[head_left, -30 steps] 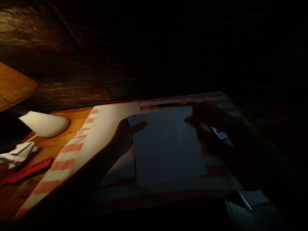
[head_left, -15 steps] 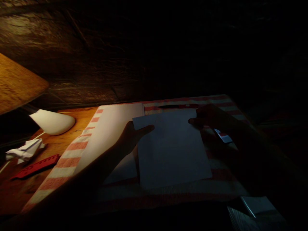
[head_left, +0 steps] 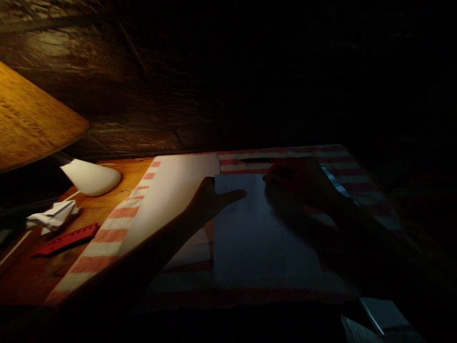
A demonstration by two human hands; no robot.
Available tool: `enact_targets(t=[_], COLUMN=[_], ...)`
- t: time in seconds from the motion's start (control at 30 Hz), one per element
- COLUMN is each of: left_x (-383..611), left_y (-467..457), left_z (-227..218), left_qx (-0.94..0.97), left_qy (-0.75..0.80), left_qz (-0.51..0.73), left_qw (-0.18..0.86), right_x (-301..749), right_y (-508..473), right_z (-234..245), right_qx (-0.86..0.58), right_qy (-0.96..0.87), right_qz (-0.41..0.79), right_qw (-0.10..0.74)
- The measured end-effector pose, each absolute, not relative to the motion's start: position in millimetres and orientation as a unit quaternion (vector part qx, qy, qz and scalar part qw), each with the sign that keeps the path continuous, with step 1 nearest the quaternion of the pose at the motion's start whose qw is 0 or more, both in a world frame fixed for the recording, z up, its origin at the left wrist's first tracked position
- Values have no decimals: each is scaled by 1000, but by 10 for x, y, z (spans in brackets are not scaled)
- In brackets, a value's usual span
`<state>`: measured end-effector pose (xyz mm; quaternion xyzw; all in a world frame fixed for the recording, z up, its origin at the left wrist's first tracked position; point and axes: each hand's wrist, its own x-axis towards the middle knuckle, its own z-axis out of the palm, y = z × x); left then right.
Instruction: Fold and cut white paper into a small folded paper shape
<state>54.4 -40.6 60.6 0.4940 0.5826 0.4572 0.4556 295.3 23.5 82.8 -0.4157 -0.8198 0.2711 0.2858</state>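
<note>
A white sheet of paper lies on a red-and-white striped cloth in dim light. My left hand rests at the sheet's upper left corner, thumb stretched across the top edge, holding the paper down. My right hand lies over the sheet's upper right part, fingers curled low against it; whether it grips the paper is lost in shadow. A second, brighter sheet lies to the left, partly under the first.
A white lamp base with a woven shade stands at the left on the wooden table. A folded paper piece and a red ruler lie near it. A dark pen lies beyond the sheet; a stack of paper sits bottom right.
The sheet has been laid flatter and squarer on the cloth. My right hand moved left over the sheet's top; my left thumb slid further across. The view shifted left.
</note>
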Motion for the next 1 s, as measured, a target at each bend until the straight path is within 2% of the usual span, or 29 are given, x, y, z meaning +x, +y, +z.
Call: enact_targets(t=[0.2, 0.47, 0.63, 1.0], left_x=[522, 534, 401, 265], left_y=[-267, -303, -246, -166], left_z=[789, 795, 650, 549], left_qx=[527, 522, 479, 354], left_qy=[563, 619, 632, 571], left_qz=[520, 511, 525, 574], left_qw=[367, 288, 309, 468], right_x=[2885, 2883, 3041, 3226], right_y=[338, 351, 459, 610], right_z=[946, 975, 941, 701], right_qx=[-392, -413, -445, -461], right_qy=[-827, -821, -792, -718], right_qz=[284, 277, 319, 419], right_qw=[286, 280, 269, 310])
